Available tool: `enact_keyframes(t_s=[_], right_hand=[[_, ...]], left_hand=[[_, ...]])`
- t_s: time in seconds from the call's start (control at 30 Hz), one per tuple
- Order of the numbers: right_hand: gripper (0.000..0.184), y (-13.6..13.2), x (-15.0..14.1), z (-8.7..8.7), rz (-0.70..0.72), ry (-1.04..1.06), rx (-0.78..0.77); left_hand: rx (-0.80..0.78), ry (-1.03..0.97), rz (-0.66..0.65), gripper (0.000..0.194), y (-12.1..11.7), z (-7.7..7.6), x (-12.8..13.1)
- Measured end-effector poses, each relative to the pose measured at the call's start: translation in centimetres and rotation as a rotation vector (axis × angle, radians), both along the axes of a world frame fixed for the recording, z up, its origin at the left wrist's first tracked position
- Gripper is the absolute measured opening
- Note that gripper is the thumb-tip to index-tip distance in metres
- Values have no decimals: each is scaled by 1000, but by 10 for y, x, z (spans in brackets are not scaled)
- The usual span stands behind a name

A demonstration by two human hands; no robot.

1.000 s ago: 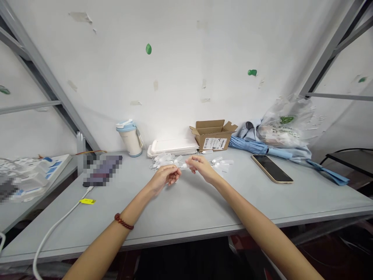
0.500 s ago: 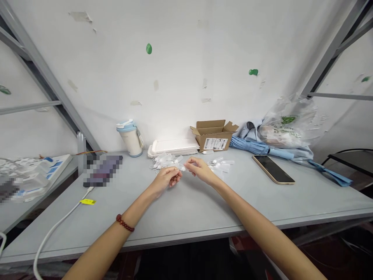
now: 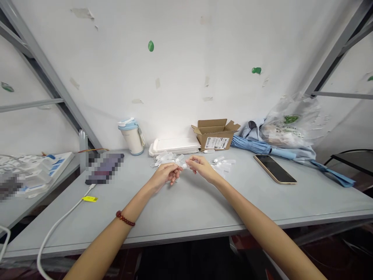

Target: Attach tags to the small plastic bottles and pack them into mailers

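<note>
Over the grey table, my left hand (image 3: pixel 166 175) and my right hand (image 3: pixel 201 167) meet, fingertips almost touching. Both are closed in a pinch on a small white plastic piece (image 3: pixel 184 166) between them; most of it is hidden by the fingers. Behind my left hand lies a pile of small translucent plastic pieces (image 3: pixel 164 157) with white ends and thin loops. More such translucent pieces (image 3: pixel 225 162) are spread just beyond my right hand.
A stack of white trays (image 3: pixel 175 145) and an open cardboard box (image 3: pixel 216 136) stand against the wall. To the left are a cup (image 3: pixel 132 139) and a cabled phone (image 3: pixel 106 169); to the right, another phone (image 3: pixel 275 169), a folded blue umbrella (image 3: pixel 253 146) and a plastic bag (image 3: pixel 291 124).
The view has shifted slightly. My hands stay together at the white piece, and the fingers of my left hand have loosened and turned a little.
</note>
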State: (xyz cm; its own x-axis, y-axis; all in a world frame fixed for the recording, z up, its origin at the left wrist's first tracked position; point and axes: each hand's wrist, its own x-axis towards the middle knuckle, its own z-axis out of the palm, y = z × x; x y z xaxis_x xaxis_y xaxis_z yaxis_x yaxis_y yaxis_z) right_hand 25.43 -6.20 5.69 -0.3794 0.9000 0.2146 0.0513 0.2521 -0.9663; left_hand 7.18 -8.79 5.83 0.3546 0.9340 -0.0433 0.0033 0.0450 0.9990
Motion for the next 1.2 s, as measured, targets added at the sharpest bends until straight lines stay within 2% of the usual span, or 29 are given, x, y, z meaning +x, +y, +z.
enact_keyframes(t_s=[0.23,0.3,0.37,0.43,0.5,0.57,0.67,0.77,0.83,0.93,1.2], right_hand=[[32,6,4,-2,-13,-98,65],[32,15,15,1,-63,-123,92],[32,25,33,2,-190,-134,134],[30,36,52,1,-389,-295,269],[26,45,66,-4,-557,-585,383],[27,51,73,-11,-632,-854,401],[33,54,73,-19,-607,-1090,416],[37,56,71,-24,-571,-1185,425],[38,58,70,-26,-548,-1216,415],[38,63,71,-28,-523,-1249,395],[36,65,68,-28,-561,-1302,355]], left_hand=[[100,60,38,29,-1,0,2],[135,76,125,29,3,0,-2],[193,117,251,28,9,0,-9],[268,186,357,26,15,-1,-18],[319,257,408,25,20,-4,-26],[340,320,435,24,25,-8,-31],[446,370,603,23,28,-12,-35],[600,309,862,24,29,-12,-36],[642,240,952,20,29,-11,-37],[656,168,973,16,29,-9,-37],[604,146,883,12,30,-15,-29]])
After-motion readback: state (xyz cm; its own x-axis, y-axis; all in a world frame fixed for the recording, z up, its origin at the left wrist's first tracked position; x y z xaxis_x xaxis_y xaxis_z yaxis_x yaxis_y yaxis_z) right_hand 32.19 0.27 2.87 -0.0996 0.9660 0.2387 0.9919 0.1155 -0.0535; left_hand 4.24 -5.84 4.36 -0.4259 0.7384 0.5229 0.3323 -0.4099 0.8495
